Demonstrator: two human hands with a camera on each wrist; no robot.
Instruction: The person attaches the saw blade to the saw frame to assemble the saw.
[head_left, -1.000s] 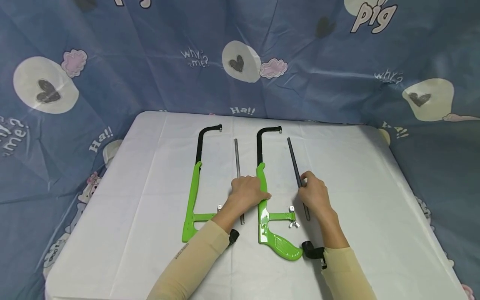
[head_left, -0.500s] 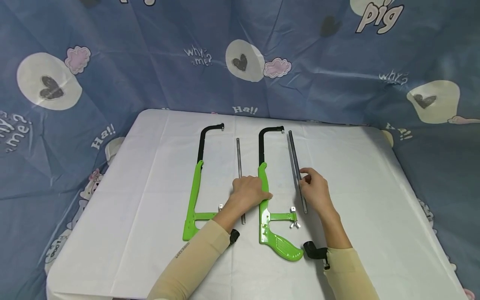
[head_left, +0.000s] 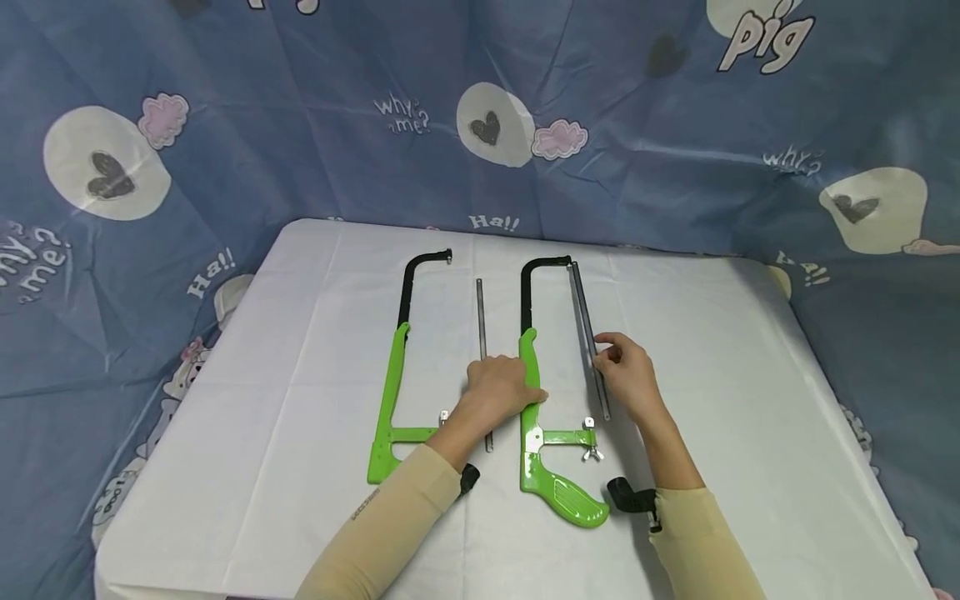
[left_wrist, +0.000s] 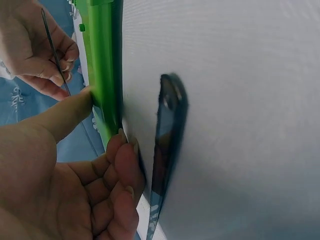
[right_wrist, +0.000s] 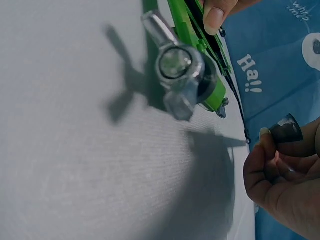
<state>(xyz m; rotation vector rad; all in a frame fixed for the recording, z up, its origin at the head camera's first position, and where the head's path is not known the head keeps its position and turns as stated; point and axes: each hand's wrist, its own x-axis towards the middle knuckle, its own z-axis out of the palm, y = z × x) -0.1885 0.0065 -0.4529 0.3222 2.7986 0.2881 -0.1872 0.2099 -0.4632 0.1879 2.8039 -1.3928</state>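
Observation:
Two hacksaw frames with black front arms and green bodies lie on the table. My left hand [head_left: 497,387] grips the green body of the right hacksaw frame [head_left: 528,354]; in the left wrist view thumb and fingers close round it. My right hand [head_left: 628,375] pinches a dark hacksaw blade [head_left: 582,304] between thumb and fingers, raised over the table. The far end of this blade meets or overlaps the tip of the black arm; contact is unclear. Near its lower end is the frame's bracket with a wing nut [right_wrist: 177,62].
Another hacksaw blade [head_left: 482,312] lies between the frames, partly behind my left hand. The left hacksaw frame [head_left: 390,379] lies beyond my left forearm, its handle mostly hidden. A white cloth covers the table [head_left: 750,417]; a blue printed curtain [head_left: 360,167] hangs behind.
My right hand has lifted the blade and brought it leftward, its far end now at the tip of the right frame's arm. The left hand keeps its grip.

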